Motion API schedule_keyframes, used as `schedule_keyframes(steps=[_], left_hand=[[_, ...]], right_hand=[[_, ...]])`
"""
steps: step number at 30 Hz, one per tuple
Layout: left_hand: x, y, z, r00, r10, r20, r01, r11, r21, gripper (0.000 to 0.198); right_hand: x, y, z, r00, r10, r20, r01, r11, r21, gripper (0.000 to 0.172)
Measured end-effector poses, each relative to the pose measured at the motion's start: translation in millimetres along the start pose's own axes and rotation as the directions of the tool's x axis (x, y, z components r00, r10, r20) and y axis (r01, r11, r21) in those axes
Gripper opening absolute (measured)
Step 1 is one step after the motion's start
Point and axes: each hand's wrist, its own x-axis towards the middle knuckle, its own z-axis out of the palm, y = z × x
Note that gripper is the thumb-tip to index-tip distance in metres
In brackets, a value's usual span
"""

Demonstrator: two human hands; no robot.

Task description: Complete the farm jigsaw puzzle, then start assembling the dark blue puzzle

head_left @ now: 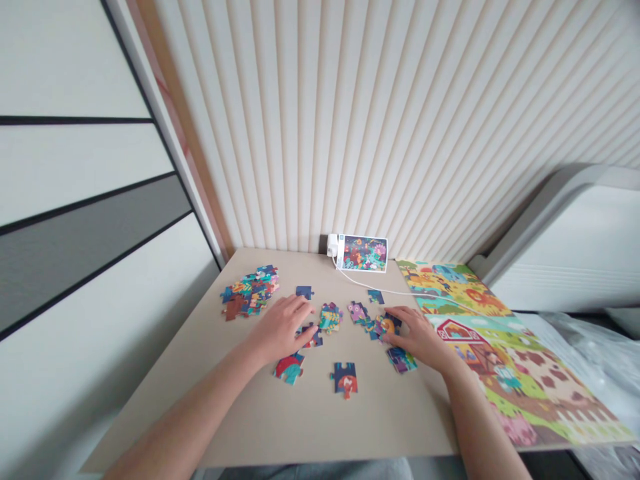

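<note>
My left hand (286,327) is low over the table, thumb and fingers apart. Its thumb lies across a dark blue and red puzzle piece (314,339), partly covered by the hand. Around it are a blue piece (304,291), a red and teal piece (289,369) and a yellow-teal piece (330,318). My right hand (416,339) has its thumb and fingertips at opposite edges of a dark piece with an orange figure (391,325). Close by are a purple piece (357,311) and a purple-green piece (402,360). A blue piece with a red figure (345,379) sits nearer me.
A heap of puzzle pieces (253,290) lies at the left of the table (240,413). A picture card (364,253) leans by a white charger (333,245), whose cable (373,289) runs right. Farm (530,380) and animal (453,287) pictures cover the right side.
</note>
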Motion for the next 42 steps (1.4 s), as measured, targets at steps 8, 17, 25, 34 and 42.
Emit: schedule_keyframes(steps=[8,17,25,34,42], left_hand=[[3,11,24.6,0.986,0.155,0.069,-0.148,0.984,-0.1,0.032],[2,5,24.8,0.991,0.12,0.054,-0.114,0.988,-0.101,0.026],[1,3,31.8,0.997,0.076,0.029,-0.073,0.991,-0.111,0.034],[4,5,27.2,0.996,0.075,0.044,-0.068,0.987,-0.143,0.033],[2,1,22.6,0.997,0.075,0.014,-0.073,0.99,-0.121,0.033]], right_hand=[[2,-14,-2,0.999,-0.017,-0.029,0.021,0.989,0.149,0.048],[-1,21,-3,0.979,0.15,-0.139,-0.168,0.978,-0.124,0.038],[-1,-8,1,0.998,0.051,0.046,-0.05,0.998,-0.025,0.046],[2,-9,-3,0.998,0.039,-0.047,-0.031,0.988,0.152,0.046],[2,-10,-2,1.0,0.011,0.012,-0.013,0.986,0.169,0.046]])
